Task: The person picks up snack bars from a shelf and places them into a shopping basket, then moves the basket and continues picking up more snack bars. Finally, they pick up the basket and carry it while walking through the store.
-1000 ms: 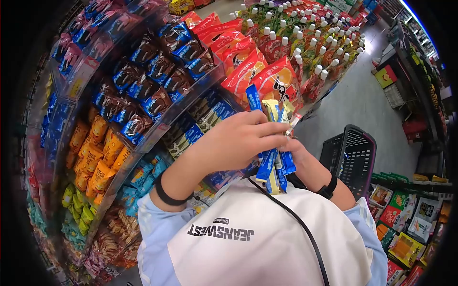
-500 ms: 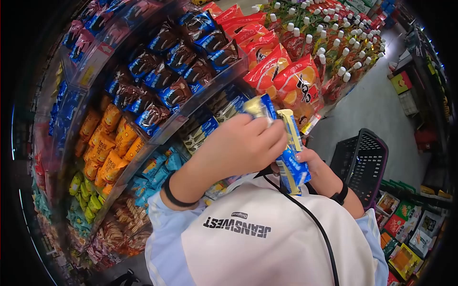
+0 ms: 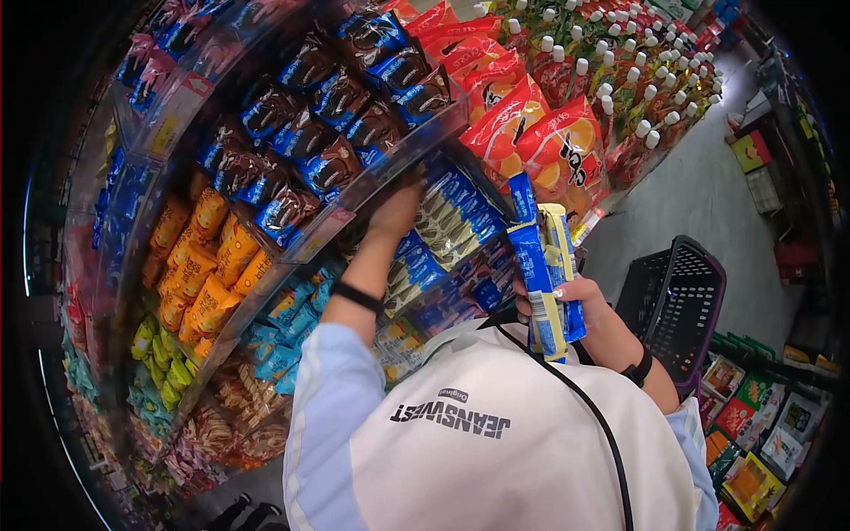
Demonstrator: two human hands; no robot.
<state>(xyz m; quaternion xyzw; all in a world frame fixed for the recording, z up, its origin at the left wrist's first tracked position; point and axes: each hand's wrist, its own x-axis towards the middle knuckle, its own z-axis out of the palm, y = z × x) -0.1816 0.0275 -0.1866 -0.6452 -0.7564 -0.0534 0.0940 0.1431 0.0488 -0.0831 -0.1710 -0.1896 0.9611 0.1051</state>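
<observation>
My right hand [image 3: 582, 301] is closed around several blue-and-cream wrapped snack packets [image 3: 531, 265], held upright in front of my chest. My left hand [image 3: 397, 211] reaches into a lower shelf bin, beneath the front edge of the shelf above. Its fingers are hidden in shadow there, so I cannot see whether they grip anything. Close beside that hand lie rows of similar blue-and-cream packets [image 3: 456, 208].
Above my left arm are dark chocolate-coloured packs [image 3: 341, 97] on a clear-fronted shelf [image 3: 390, 159]. Orange packs [image 3: 212, 274] sit left. Red bags [image 3: 562, 146] and white-capped pouches [image 3: 620, 53] stand beyond. A black basket [image 3: 673, 301] is at right.
My left hand has left the packets by my right hand and moved left into the shelf bin. The packets stay in my right hand.
</observation>
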